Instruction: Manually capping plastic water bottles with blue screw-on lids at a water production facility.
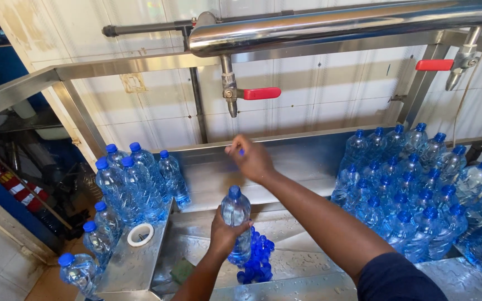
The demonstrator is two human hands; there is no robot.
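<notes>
White tiled wall, wet steel bench (308, 262) under a pipe with red-handled taps (261, 93). The left hand (225, 233) is clenched round a capped, full-looking bottle (236, 214) standing over loose blue caps (256, 262); the right hand (250, 159) pinches something small and blue (likely a cap). I'd hold the bottle upright. Capped bottles (408, 189) crowd both sides.

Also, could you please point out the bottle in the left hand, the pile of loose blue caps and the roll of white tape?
bottle (235, 214), head view, clear body below the cap.
pile of loose blue caps (259, 261), head view, middle of the heap.
roll of white tape (140, 234), head view, ring's right rim.
</notes>
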